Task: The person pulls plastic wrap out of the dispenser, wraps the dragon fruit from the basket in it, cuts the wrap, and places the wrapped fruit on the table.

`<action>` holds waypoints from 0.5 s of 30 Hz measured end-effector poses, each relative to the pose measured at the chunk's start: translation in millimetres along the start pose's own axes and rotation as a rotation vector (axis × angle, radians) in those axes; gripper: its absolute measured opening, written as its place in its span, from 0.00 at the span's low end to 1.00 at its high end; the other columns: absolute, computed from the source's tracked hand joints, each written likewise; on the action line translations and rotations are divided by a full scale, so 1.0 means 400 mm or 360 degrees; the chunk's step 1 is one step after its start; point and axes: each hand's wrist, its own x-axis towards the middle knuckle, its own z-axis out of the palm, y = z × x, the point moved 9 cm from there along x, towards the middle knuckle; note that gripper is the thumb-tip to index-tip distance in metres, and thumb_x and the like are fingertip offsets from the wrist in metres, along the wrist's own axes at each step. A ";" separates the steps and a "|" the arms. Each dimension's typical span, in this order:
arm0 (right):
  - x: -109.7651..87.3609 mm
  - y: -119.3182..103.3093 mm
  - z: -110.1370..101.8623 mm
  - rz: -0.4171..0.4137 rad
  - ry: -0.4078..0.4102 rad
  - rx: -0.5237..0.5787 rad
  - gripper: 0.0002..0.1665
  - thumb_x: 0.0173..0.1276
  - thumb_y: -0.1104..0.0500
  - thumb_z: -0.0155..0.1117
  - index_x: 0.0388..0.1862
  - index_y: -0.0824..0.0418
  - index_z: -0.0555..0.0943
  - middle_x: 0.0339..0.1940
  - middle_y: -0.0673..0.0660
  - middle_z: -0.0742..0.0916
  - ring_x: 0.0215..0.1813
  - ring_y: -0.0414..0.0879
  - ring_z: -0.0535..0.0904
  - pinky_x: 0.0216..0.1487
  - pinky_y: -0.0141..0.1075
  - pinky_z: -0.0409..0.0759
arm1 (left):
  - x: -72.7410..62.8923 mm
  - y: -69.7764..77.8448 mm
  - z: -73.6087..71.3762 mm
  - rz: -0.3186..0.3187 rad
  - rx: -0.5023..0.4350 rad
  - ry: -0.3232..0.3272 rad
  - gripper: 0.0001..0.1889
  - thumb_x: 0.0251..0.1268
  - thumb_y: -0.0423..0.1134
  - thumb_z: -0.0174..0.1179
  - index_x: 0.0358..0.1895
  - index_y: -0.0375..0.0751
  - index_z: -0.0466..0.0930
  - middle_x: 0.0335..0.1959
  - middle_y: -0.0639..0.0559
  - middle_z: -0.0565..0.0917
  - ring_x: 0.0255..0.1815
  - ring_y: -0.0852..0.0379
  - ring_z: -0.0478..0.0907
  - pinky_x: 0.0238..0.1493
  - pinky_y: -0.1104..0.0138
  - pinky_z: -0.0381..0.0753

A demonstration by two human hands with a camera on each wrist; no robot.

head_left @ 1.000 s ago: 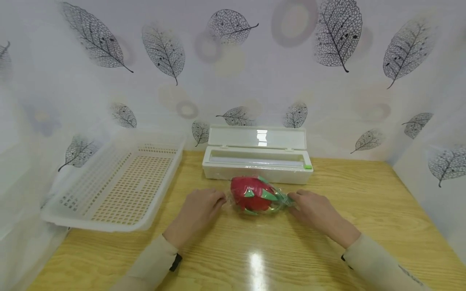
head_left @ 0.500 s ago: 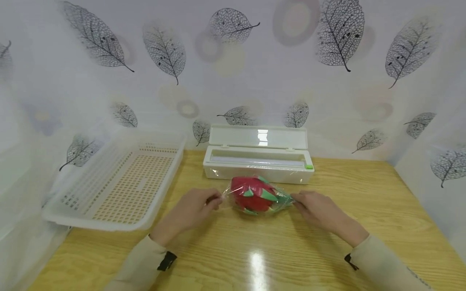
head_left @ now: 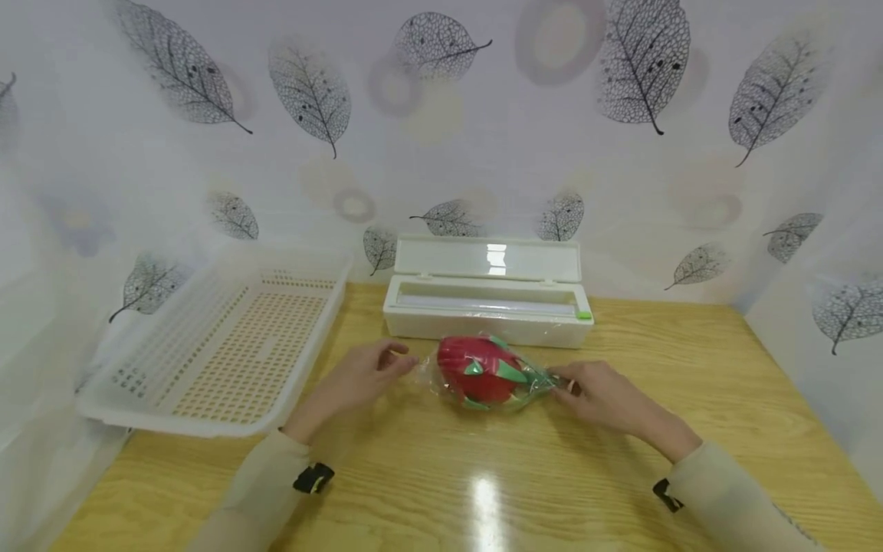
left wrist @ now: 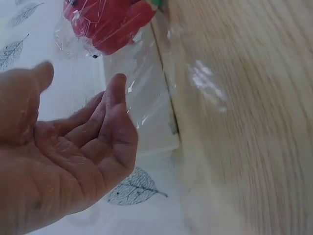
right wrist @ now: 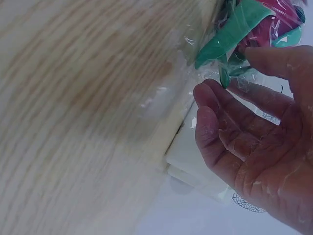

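Observation:
A red dragon fruit (head_left: 479,369) with green leaf tips lies on its side on the table, wrapped in clear cling film (head_left: 431,374). Loose film bunches at its left end and around the green tips on the right. My left hand (head_left: 362,376) is just left of the fruit, thumb and fingers spread apart with nothing between them. In the left wrist view the wrapped fruit (left wrist: 107,24) shows beyond the fingertips. My right hand (head_left: 600,395) is at the green end, its fingers loosely bent. The right wrist view has the thumb beside the green leaves (right wrist: 237,32), apart from the other fingers.
Behind the fruit stands a white cling film dispenser (head_left: 486,330), lid raised, a film roll (head_left: 483,304) inside and a green piece at its right end. A white perforated basket (head_left: 276,414) stands at the left. A leaf-print cloth (head_left: 455,176) backs the wooden table (head_left: 414,475).
My left hand pinched and pulled the film at the left end, then let go and drew back left. My right hand's fingers have loosened from the film at the green end.

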 end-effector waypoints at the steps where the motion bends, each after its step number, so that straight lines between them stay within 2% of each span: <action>1: 0.001 0.000 -0.001 0.0018 -0.0003 -0.0008 0.19 0.70 0.61 0.66 0.58 0.68 0.84 0.37 0.53 0.90 0.33 0.33 0.79 0.28 0.26 0.78 | 0.012 -0.007 -0.003 -0.0042 -0.0081 0.0014 0.29 0.78 0.58 0.52 0.66 0.37 0.76 0.48 0.46 0.89 0.45 0.55 0.85 0.51 0.58 0.85; 3: 0.002 0.001 -0.003 0.0054 -0.0005 -0.0025 0.19 0.70 0.59 0.67 0.57 0.66 0.84 0.40 0.55 0.91 0.34 0.34 0.80 0.30 0.27 0.78 | 0.031 -0.015 -0.004 -0.0116 -0.0251 0.0010 0.29 0.81 0.57 0.47 0.66 0.36 0.76 0.48 0.46 0.90 0.43 0.55 0.86 0.46 0.59 0.84; 6: 0.004 0.000 -0.005 0.0071 0.0002 -0.0036 0.19 0.70 0.58 0.67 0.56 0.64 0.85 0.44 0.57 0.91 0.34 0.36 0.81 0.30 0.27 0.78 | 0.051 -0.029 0.018 -0.0257 -0.0494 -0.0079 0.29 0.82 0.58 0.45 0.67 0.37 0.76 0.47 0.48 0.89 0.41 0.58 0.84 0.39 0.65 0.80; 11: 0.003 0.004 0.002 0.0077 -0.0012 -0.0008 0.18 0.72 0.56 0.66 0.55 0.64 0.85 0.43 0.55 0.91 0.33 0.35 0.80 0.29 0.27 0.78 | 0.075 -0.038 0.073 -0.0375 -0.0818 -0.0292 0.24 0.81 0.50 0.49 0.66 0.35 0.76 0.32 0.55 0.78 0.31 0.63 0.73 0.32 0.72 0.73; 15: 0.001 0.008 0.004 0.0069 -0.0011 0.0008 0.17 0.72 0.56 0.66 0.55 0.63 0.86 0.43 0.53 0.91 0.32 0.34 0.79 0.28 0.27 0.77 | 0.086 -0.048 0.092 -0.0462 -0.0969 -0.0313 0.22 0.78 0.46 0.56 0.65 0.34 0.78 0.26 0.58 0.75 0.26 0.65 0.68 0.27 0.74 0.69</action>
